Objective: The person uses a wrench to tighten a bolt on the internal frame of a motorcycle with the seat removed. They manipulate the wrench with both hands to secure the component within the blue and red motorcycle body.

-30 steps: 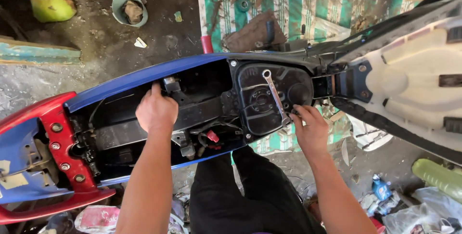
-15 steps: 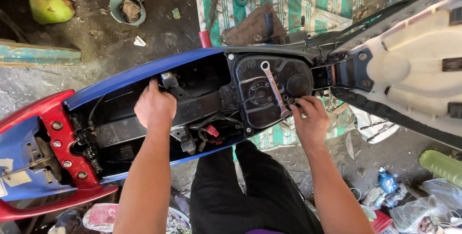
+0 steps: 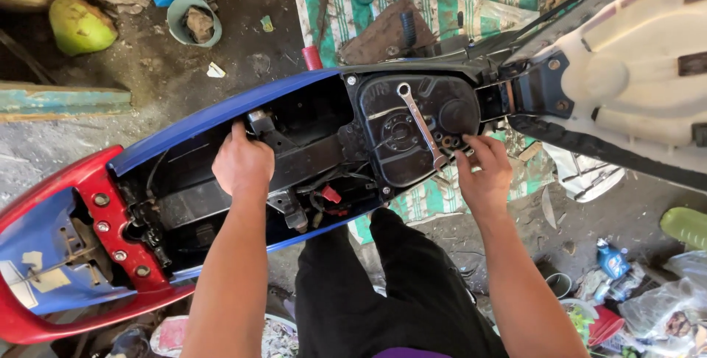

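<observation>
Head camera view, looking down into an open motorcycle body with its seat raised. The person's left hand rests curled over a black frame bar in the middle of the bay, apparently gripping it. Their right hand pinches small nuts at the black tank cover's edge. A loose spanner lies across that cover, just beside the fingers. A nudge could likely slide the spanner or nuts off into the wiring or onto the littered ground below.
</observation>
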